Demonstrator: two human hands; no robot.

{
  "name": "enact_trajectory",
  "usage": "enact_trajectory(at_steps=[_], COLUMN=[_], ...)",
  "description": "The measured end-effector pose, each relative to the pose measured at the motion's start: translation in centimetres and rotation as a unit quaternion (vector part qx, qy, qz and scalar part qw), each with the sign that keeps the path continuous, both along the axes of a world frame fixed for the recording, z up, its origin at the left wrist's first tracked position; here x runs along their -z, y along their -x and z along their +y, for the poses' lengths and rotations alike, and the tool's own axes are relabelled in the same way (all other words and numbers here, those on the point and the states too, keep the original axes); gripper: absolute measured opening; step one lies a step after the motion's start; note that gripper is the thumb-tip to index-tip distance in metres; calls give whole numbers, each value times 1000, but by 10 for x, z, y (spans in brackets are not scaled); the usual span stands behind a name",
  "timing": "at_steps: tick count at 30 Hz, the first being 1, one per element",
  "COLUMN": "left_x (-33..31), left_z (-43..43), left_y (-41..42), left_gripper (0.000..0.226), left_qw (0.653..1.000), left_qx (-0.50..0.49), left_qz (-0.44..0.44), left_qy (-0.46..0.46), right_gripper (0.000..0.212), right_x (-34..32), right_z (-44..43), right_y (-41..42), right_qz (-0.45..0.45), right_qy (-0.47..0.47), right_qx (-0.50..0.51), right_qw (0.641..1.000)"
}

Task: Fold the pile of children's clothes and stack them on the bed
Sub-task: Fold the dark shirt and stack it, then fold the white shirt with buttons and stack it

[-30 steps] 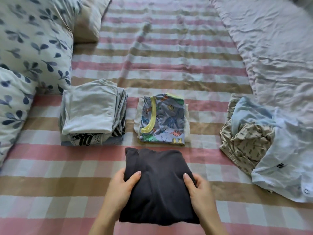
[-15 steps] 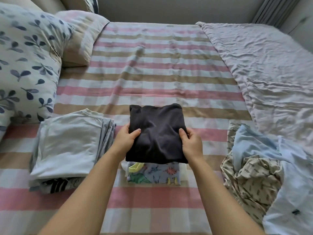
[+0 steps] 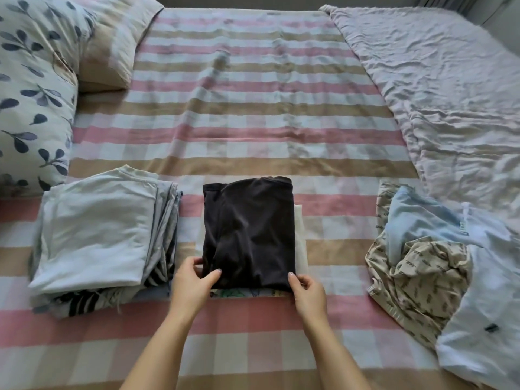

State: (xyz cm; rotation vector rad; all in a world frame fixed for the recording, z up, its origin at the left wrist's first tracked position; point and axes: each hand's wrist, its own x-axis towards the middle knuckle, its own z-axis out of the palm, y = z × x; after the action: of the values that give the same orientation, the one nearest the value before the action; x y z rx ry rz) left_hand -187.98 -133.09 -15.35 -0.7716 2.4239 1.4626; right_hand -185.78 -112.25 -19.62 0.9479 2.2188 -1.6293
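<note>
Left hand [image 3: 191, 282] pinches near-left corner of folded black garment [image 3: 249, 232], thumb on top; right hand [image 3: 308, 291] pinches near-right corner, likely squaring it atop the middle stack [image 3: 300, 237]. Pale folded stack [image 3: 92, 235] just left; unfolded pile [image 3: 422, 266] lies right, on striped bed [image 3: 253, 108]

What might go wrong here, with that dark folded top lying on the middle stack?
The left hand and right hand pinch near corners of the dark top; drawing back unevenly might tug its fold open. It sits off-centre over the white piece beneath, so the stack may grow lopsided.
</note>
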Motion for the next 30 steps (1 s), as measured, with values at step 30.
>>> enact_trajectory(at_steps=[30], left_x=[15], left_z=[423], left_y=[-89], left_gripper=[8], left_qw=[891], left_qx=[446], left_qz=[86], left_qy=[16], right_gripper=[14], right_x=[-31], right_z=[324], right_y=[-145], right_qz=[55], right_qy=[-248], right_qx=[181], right_qw=[950])
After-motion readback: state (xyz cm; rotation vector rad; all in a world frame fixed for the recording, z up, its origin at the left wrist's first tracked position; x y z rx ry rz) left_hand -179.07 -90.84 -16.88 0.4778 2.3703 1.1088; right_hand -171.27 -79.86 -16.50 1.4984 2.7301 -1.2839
